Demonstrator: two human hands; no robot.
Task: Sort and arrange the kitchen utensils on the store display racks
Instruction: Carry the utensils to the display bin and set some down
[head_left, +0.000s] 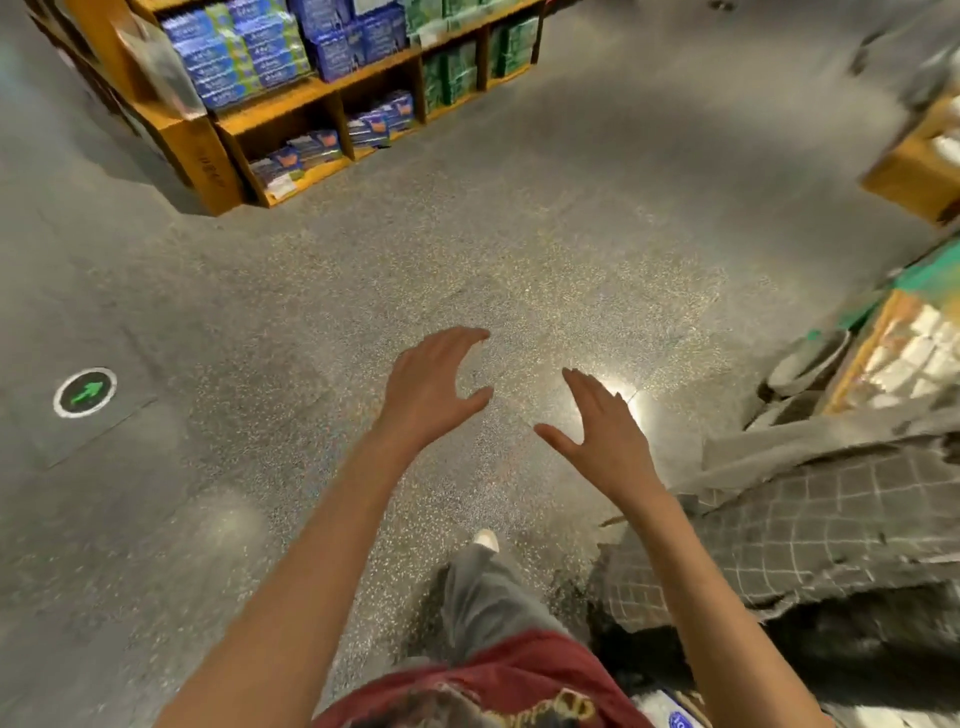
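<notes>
head: both hands (431, 384) outstretched (empty)

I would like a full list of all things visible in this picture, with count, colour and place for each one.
Wooden shelf: one, orange-brown, top left.
Packs: many, blue and green, on that shelf.
Floor sticker: one, black circle with green arrow, left.
Floor: grey, speckled, centre.
Checked cloth: one, grey, lower right.
Second shelf: orange-brown, right edge, blurred.
Shirt: red, bottom.
Trouser leg: grey, bottom centre.
Left hand: empty, fingers spread, centre.
Right hand: empty, fingers spread, centre.
</notes>
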